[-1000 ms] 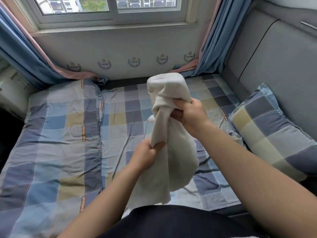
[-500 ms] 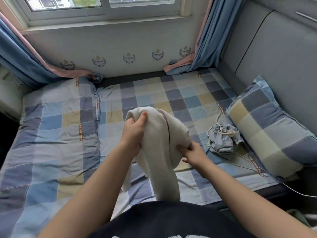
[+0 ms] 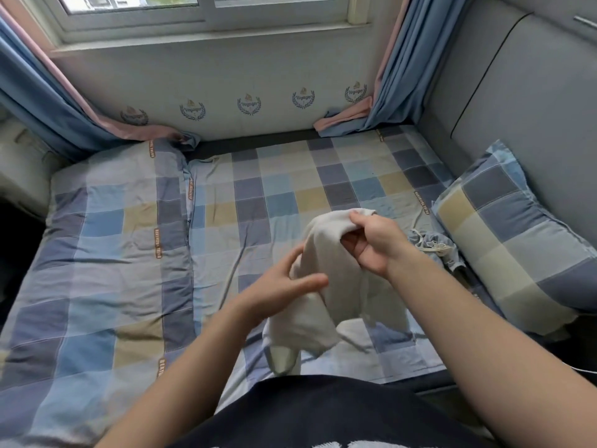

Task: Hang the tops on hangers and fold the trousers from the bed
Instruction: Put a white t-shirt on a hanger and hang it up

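Note:
A cream-white garment hangs bunched above the checked bed, its lower folds drooping toward the near edge. My right hand pinches its top edge between thumb and fingers. My left hand touches the cloth's left side with fingers spread and nearly straight. A crumpled blue-grey garment with a white drawstring lies on the bed just right of my right wrist, partly hidden by my arm. No hanger is in view.
A checked pillow leans against the grey padded headboard on the right. Blue and pink curtains hang at both sides of the window. A folded checked quilt covers the bed's left half.
The garment has come lower and to the right. My left hand let go of its top and now lies open against its side, while my right hand moved up and took the top edge.

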{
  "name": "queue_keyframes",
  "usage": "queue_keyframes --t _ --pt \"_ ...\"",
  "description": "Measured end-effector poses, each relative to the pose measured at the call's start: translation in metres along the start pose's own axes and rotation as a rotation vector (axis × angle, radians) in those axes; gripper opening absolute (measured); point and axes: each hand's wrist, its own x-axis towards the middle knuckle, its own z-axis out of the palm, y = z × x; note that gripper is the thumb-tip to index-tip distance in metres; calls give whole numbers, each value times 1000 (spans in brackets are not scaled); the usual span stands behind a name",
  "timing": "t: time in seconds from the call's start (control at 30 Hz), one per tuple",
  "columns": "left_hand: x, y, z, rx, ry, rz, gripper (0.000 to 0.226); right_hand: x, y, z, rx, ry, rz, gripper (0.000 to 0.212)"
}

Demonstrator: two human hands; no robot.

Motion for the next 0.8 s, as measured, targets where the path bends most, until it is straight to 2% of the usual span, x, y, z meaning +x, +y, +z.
queue_keyframes --t 0.07,0.13,0.2,0.27,0.3,0.37,0.43,0.5,0.57,0.67,0.73,0.8 --pt "-1 -12 8 72 -35 41 95 -2 -5 3 14 5 29 20" --pt "3 -24 16 167 18 63 98 -5 -7 3 23 -6 46 20" --pt "8 -34 24 259 79 69 72 -7 -9 2 65 -34 54 20" --pt "14 -42 26 348 168 37 26 -9 -12 2 115 -53 52 22" --pt "16 -44 26 335 213 30 11 -10 -13 0 135 -50 48 23" --pt "19 -43 24 224 314 35 16 -10 -15 -5 116 -37 24 25" --pt "20 -31 19 107 431 29 21 -9 -15 -16 -56 -54 -68 31" --pt "21 -15 13 28 504 15 24 -14 -11 -28 -352 -128 -205 49" --pt "20 1 10 -62 470 4 23 -21 0 -37 -684 -286 -292 72" --pt "17 21 8 -180 351 -15 22 -29 31 -37 -1027 -493 -262 85" --pt "13 29 4 -201 273 -47 21 -29 50 -33 -1087 -464 -295 72" --pt "9 31 -4 -244 250 -67 26 -22 58 -31 -1142 -350 -412 43"
